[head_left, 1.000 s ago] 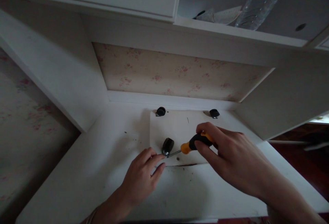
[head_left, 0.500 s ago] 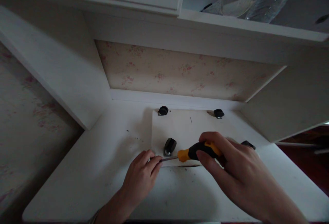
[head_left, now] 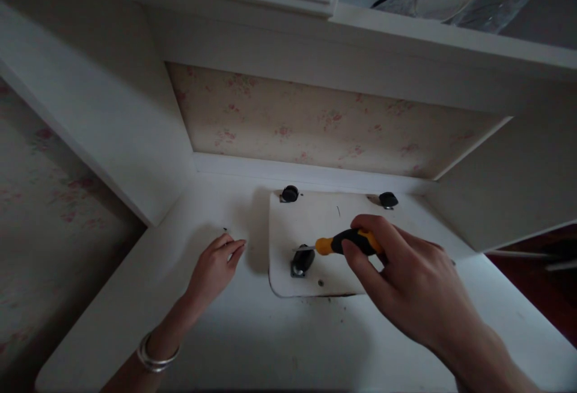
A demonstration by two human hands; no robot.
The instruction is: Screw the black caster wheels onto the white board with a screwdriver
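Observation:
My right hand (head_left: pixel 408 276) is wrapped round the handle of a yellow-and-black screwdriver (head_left: pixel 349 241). Its thin shaft points left and passes over a black caster wheel (head_left: pixel 303 261) on a white board (head_left: pixel 311 216); I cannot tell whether they touch. My left hand (head_left: pixel 211 273), with silver bangles at the wrist, is over the desk left of the board. Thumb and finger are pinched together, and whatever they hold is too small to make out. A small round dark spot (head_left: pixel 321 283), perhaps a screw, shows near the board's front edge.
Two more caster wheels, one at back left (head_left: pixel 289 193) and one at back right (head_left: pixel 388 200), stand on the board. The board lies on a white desktop (head_left: pixel 252 345) between side panels. Small dark bits dot the desktop. A shelf above holds clear plastic wrapping (head_left: pixel 509 2).
My left hand has left the screwdriver tip and moved left and away from me, still pinched. The screwdriver's tip has swung up from the board's front edge to over the caster.

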